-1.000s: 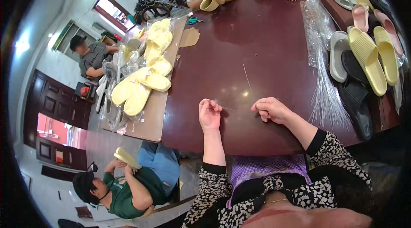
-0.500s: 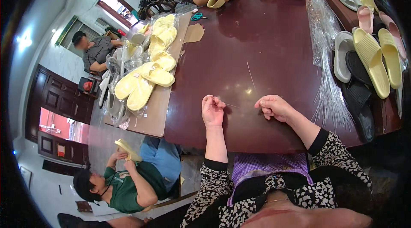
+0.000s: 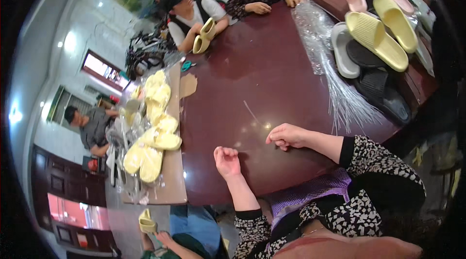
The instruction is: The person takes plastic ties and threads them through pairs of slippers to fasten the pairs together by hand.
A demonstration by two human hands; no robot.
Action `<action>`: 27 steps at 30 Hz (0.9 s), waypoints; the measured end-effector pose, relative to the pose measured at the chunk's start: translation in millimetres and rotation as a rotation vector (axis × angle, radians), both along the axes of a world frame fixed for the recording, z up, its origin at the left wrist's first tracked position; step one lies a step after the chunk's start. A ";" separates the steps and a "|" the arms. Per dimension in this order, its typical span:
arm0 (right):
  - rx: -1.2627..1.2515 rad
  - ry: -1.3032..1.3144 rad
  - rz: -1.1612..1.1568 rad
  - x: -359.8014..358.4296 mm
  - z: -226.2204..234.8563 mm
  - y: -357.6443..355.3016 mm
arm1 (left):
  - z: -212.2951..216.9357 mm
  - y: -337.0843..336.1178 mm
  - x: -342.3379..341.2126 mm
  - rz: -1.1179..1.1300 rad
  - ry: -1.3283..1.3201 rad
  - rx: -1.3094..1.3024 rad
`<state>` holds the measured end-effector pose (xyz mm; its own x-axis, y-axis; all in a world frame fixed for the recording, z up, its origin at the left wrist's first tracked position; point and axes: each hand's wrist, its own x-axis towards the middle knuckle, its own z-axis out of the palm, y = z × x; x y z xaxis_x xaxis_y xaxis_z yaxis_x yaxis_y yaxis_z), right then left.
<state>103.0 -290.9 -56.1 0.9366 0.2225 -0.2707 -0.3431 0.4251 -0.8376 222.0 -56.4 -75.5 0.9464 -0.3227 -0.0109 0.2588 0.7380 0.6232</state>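
My left hand [image 3: 226, 160] rests on the dark red table [image 3: 252, 69] near its front edge, fingers curled into a loose fist with nothing seen in it. My right hand [image 3: 286, 136] lies a little to the right and further in, fingers also curled closed; whether it pinches something small I cannot tell. A thin clear strand [image 3: 251, 112] lies on the table just beyond both hands. A bundle of clear plastic ties [image 3: 345, 99] fans out to the right of my right hand.
Yellow, white, pink and black slippers [image 3: 376, 40] are piled at the right. Bagged yellow slippers [image 3: 153, 135] sit on a cardboard board at the left. A person across the table holds a yellow slipper pair [image 3: 204, 37]; other people sit at far end and left.
The view has swung and tilted, so the table and far people show more. Both hands stay curled on the table, close to where they were.
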 end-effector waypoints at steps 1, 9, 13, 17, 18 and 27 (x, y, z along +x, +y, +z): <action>0.001 -0.006 -0.026 -0.1 -0.9 0.8 | -1.3 0.9 0.5 0.000 -0.022 -0.005; 0.021 -0.030 -0.005 0.6 -7.7 5.9 | -7.4 6.9 3.5 -0.057 -0.112 0.002; -0.031 -0.006 0.000 -3.3 -2.0 8.2 | -3.9 4.9 1.2 -0.060 -0.130 -0.044; -0.021 0.011 0.011 -4.8 2.3 1.7 | 2.4 -4.7 -2.9 0.030 -0.096 0.028; -0.035 0.000 0.009 -3.7 2.6 1.0 | 1.6 -4.8 -1.2 0.046 -0.087 0.023; -0.180 0.012 -0.055 2.8 19.5 16.7 | 0.3 -2.8 5.7 0.142 0.059 -0.038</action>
<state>105.7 -274.1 -36.6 0.9425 0.1174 -0.3130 -0.3339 0.2870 -0.8979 227.6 -59.2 -75.2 0.9806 -0.1871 -0.0578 0.1854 0.7924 0.5812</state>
